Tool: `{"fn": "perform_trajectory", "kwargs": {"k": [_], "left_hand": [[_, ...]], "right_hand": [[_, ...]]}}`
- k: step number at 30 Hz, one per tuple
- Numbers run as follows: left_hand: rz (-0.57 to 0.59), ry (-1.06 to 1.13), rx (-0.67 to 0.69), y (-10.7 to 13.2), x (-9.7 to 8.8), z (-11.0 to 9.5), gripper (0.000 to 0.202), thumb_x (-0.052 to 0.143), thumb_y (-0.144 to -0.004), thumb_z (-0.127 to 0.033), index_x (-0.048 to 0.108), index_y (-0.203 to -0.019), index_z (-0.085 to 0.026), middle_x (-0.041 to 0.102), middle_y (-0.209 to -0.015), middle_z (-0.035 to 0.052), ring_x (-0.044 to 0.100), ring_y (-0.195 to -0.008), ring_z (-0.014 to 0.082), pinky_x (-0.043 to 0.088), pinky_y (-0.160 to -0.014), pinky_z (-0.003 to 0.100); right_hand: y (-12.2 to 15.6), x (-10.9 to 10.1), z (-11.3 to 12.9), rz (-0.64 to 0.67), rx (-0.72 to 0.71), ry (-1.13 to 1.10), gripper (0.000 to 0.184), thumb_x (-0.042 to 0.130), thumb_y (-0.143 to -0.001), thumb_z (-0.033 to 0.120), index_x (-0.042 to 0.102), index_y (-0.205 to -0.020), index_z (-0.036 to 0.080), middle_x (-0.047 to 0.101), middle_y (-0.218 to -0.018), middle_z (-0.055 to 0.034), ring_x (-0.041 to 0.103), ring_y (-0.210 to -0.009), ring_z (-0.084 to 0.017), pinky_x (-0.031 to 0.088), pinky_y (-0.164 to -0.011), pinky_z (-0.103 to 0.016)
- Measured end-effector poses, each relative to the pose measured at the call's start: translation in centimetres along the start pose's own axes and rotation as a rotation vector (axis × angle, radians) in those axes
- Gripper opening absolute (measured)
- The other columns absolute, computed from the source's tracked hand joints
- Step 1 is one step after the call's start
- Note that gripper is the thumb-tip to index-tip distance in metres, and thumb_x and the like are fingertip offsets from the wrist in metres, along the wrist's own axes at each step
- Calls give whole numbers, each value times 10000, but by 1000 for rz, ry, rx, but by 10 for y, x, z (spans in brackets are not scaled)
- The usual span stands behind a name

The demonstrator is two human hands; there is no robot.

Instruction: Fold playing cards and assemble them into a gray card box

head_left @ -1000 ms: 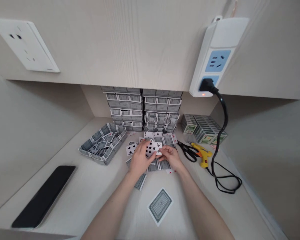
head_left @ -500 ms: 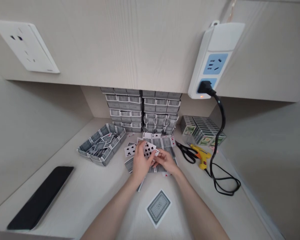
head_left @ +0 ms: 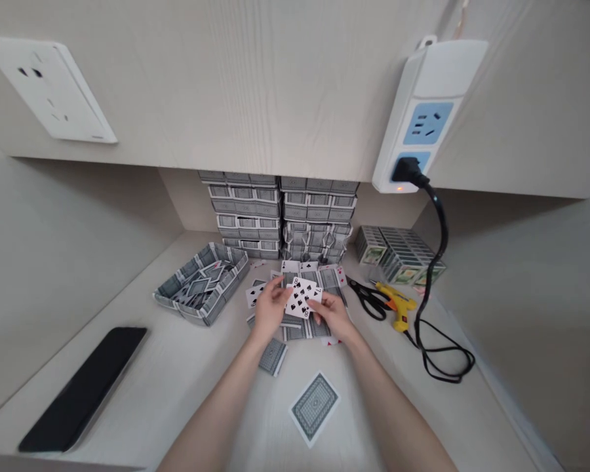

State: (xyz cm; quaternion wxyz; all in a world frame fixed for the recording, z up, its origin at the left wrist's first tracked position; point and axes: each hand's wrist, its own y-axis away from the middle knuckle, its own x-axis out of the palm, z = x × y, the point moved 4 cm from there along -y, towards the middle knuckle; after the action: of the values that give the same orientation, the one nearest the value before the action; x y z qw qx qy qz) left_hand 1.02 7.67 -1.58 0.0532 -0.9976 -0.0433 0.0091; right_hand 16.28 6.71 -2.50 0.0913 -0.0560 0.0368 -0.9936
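Note:
Both hands meet over a spread of playing cards [head_left: 319,278] on the pale desk [head_left: 187,373]. My left hand [head_left: 269,309] and my right hand [head_left: 333,314] pinch the opposite sides of one face-up black spot card [head_left: 302,297], lifted slightly above the spread. The fingers of both hands are closed on its edges. A face-down card [head_left: 272,356] lies under my left wrist. A small face-down deck [head_left: 314,406] sits nearer to me between my forearms.
A tray made of cards [head_left: 170,288] stands left of the spread. Stacked card boxes [head_left: 280,213] fill the back wall, with more packs [head_left: 398,255] at the right. Scissors [head_left: 368,295], a yellow glue gun [head_left: 396,303] with black cord [head_left: 442,357], and a phone [head_left: 83,387] lie on the desk.
My hands have drawn apart a little and raised one spot card flat between them, so its face shows fully. The face-down card by my left wrist is more exposed.

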Motion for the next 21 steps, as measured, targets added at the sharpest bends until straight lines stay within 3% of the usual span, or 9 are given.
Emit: {"fn": "perform_trajectory", "kwargs": {"k": [3, 6, 14, 21], "left_hand": [[80, 146, -152, -4, 1, 9, 366, 640, -632, -390, 620, -873, -114, 661, -724, 54, 602, -605, 148, 485, -538, 248], [71, 179, -189, -4, 1, 10, 338, 687, -574, -366, 640, -804, -122, 673, -721, 49, 606, -593, 143, 495, -527, 238], [92, 228, -291, 4, 5, 5, 334, 689, -599, -330, 639, -869, -139, 675, -745, 35, 619, -613, 146, 530, -514, 261], [88, 231, -272, 3, 5, 4, 305, 686, -607, -300, 631, -859, -137, 678, -754, 35, 627, -630, 153, 538, -526, 276]], "right_hand": [[0, -1, -1, -15, 9, -14, 272, 628, -665, 417, 547, -662, 157, 469, -394, 67, 356, -324, -60, 258, -366, -198], [0, -1, -4, -47, 17, -11, 305, 598, -683, 458, 525, -644, 165, 468, -382, 63, 372, -321, -69, 270, -365, -202], [-1, -1, -11, -51, 96, -80, 345, 590, -672, 509, 499, -717, 179, 444, -453, 78, 301, -343, -45, 196, -347, -181], [-2, -4, -16, -31, 64, 33, 336, 537, -714, 524, 508, -674, 192, 503, -511, 38, 415, -434, -95, 338, -416, -211]]}}
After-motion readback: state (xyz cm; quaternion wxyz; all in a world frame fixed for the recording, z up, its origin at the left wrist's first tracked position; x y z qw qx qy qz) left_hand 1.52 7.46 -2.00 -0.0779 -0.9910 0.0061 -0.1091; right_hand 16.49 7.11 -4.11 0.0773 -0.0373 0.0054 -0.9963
